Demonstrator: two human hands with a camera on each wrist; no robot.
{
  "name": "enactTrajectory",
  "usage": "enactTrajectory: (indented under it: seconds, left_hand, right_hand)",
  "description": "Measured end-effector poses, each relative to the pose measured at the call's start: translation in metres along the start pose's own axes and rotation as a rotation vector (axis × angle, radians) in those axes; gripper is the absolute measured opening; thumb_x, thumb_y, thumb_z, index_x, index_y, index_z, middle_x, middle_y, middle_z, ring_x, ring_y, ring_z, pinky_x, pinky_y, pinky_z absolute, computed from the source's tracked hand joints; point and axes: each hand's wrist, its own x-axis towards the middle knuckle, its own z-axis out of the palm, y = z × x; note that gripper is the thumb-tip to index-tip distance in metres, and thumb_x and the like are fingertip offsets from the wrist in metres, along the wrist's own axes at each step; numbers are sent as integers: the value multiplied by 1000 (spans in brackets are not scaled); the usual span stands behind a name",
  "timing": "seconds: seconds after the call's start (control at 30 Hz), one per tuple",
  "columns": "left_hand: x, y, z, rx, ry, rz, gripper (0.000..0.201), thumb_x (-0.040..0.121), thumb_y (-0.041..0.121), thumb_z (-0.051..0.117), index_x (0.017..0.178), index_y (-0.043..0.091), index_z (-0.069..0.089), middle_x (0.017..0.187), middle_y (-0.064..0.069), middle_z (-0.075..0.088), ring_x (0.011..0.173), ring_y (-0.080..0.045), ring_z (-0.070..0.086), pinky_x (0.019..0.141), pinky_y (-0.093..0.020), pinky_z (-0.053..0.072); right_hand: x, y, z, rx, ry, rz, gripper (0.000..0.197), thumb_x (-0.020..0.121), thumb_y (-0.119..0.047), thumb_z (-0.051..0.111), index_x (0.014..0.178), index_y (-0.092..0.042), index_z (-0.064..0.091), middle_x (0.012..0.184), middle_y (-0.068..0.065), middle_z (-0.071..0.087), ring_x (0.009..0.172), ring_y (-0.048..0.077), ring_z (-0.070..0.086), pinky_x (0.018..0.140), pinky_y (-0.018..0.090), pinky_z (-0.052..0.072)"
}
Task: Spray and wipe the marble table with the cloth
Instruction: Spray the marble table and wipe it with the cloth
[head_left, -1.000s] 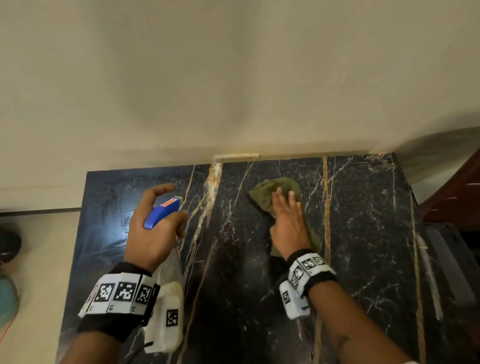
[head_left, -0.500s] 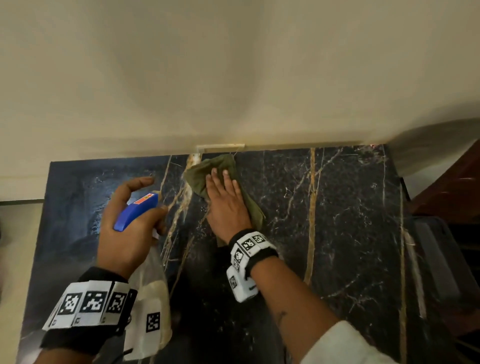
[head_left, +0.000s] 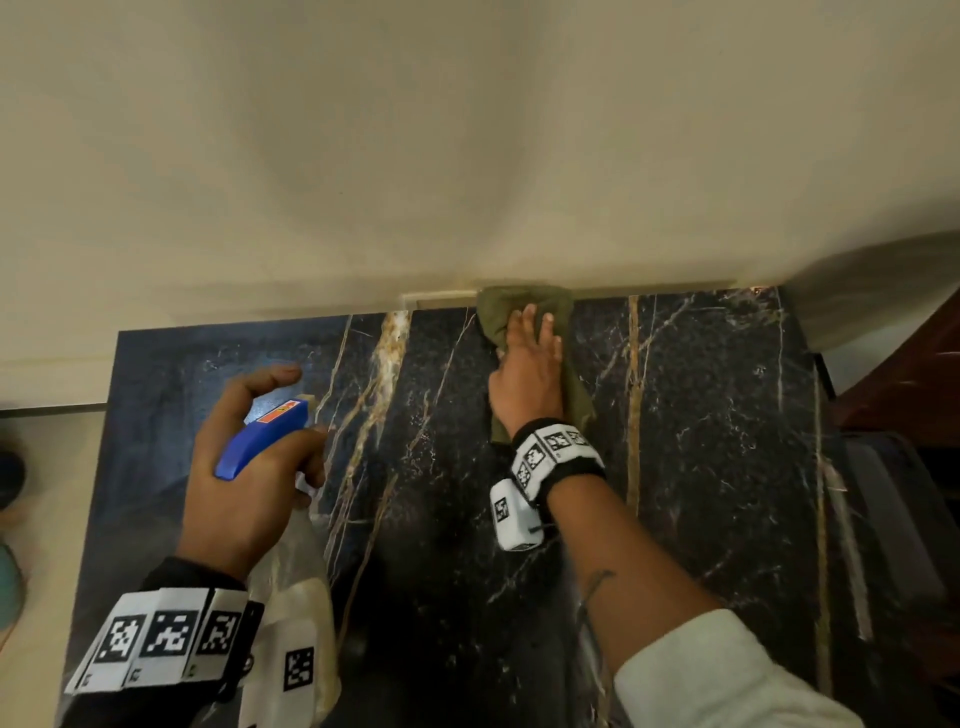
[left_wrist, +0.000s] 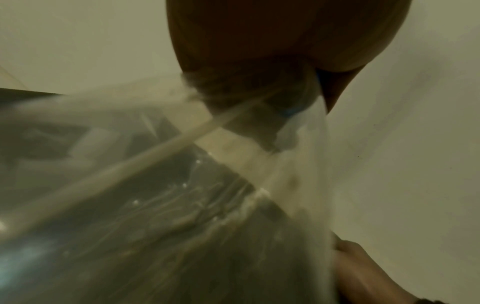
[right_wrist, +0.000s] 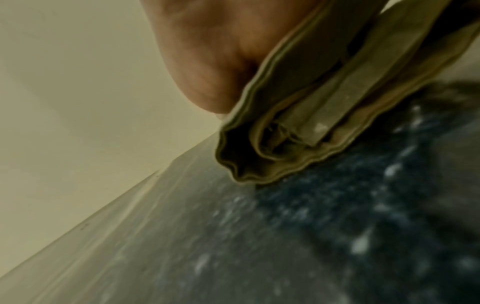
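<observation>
The black marble table (head_left: 701, 467) with gold and white veins fills the lower head view. My right hand (head_left: 530, 364) lies flat with straight fingers on the olive green cloth (head_left: 524, 306) and presses it down at the table's far edge, against the wall. In the right wrist view the folded cloth (right_wrist: 298, 123) is bunched under my palm on the marble (right_wrist: 311, 226). My left hand (head_left: 249, 467) grips a clear spray bottle (head_left: 296, 597) with a blue trigger head (head_left: 265, 436) above the table's left part, index finger lifted. The bottle (left_wrist: 182, 185) blurs the left wrist view.
A beige wall (head_left: 467, 156) rises directly behind the table. A dark wooden piece of furniture (head_left: 914, 384) stands close to the table's right edge. Pale floor (head_left: 47, 493) with dim blurred objects lies off the left edge.
My right hand slid the cloth left and away, then right again, ending at the far edge against the wall. The left hand kept its hold on the bottle.
</observation>
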Motion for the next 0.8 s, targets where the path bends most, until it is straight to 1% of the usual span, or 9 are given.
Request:
enactTrajectory:
  seconds: [0.1, 0.2, 0.27, 0.33, 0.4, 0.53, 0.63, 0.7, 0.8]
  left_hand:
    - [-2, 0, 4, -3, -8, 6, 47, 90, -14, 59, 127, 16, 61, 65, -17, 61, 55, -25, 59, 44, -26, 52]
    - [-5, 0, 5, -3, -9, 3, 47, 91, -16, 58, 127, 15, 61, 67, -19, 60, 54, -23, 60, 46, -26, 53]
    - [-6, -3, 4, -9, -9, -9, 48, 91, -16, 57, 127, 15, 60, 64, -14, 61, 53, -23, 60, 45, -27, 53]
    - [-6, -6, 3, -11, -11, -18, 48, 92, -15, 57, 129, 16, 60, 60, -10, 62, 54, -25, 60, 45, -27, 52]
    - [-6, -8, 2, -10, -3, -15, 49, 92, -15, 58, 130, 16, 60, 60, -12, 62, 54, -26, 59, 44, -27, 51]
    - [-8, -5, 6, -23, 0, -8, 48, 90, -16, 58, 127, 15, 60, 68, -20, 60, 54, -24, 59, 43, -25, 50]
    - [-10, -4, 13, -44, -9, -24, 48, 88, -13, 63, 126, 16, 61, 67, -20, 61, 55, -26, 59, 43, -27, 50]
    - [-10, -4, 17, -56, -11, -31, 49, 82, -3, 69, 125, 18, 62, 61, -14, 62, 54, -26, 59, 44, -27, 50]
    - [-9, -7, 20, -51, -5, -51, 47, 88, -8, 65, 125, 21, 62, 59, -9, 62, 57, -28, 59, 50, -33, 51]
  right_hand:
    - [-8, -23, 15, -66, -91, -200, 76, 93, -13, 51, 158, -11, 12, 167, 7, 3, 153, 29, -3, 125, 44, 3]
    - [0, -4, 6, -80, -118, -321, 80, 90, -10, 55, 158, -12, 14, 167, 4, 6, 153, 26, 1, 125, 42, 4]
    - [6, 23, -8, -55, -59, -237, 79, 89, -6, 55, 158, -13, 16, 166, 4, 9, 153, 28, 4, 125, 42, 5]
    - [10, 56, -22, -33, 18, -39, 78, 90, -5, 54, 157, -13, 15, 166, 6, 7, 153, 31, 3, 125, 44, 6]
    - [13, 78, -32, -44, 52, 87, 75, 92, -5, 50, 157, -11, 15, 166, 7, 7, 153, 32, 3, 124, 47, 8]
    - [12, 59, -25, -23, 30, 89, 70, 95, -6, 46, 157, -8, 14, 166, 10, 5, 153, 32, 0, 124, 47, 6]
    - [-23, 16, -1, 2, -13, -65, 79, 91, -6, 54, 158, -10, 12, 166, 9, 1, 153, 31, -4, 125, 45, 2]
    - [-55, -6, 17, 25, -63, -185, 84, 88, -5, 55, 158, -12, 11, 166, 7, -1, 153, 28, -7, 125, 43, -2]
    - [-69, -6, 22, 33, -106, -298, 85, 86, -4, 56, 158, -13, 12, 167, 3, 1, 153, 24, -6, 125, 39, -1]
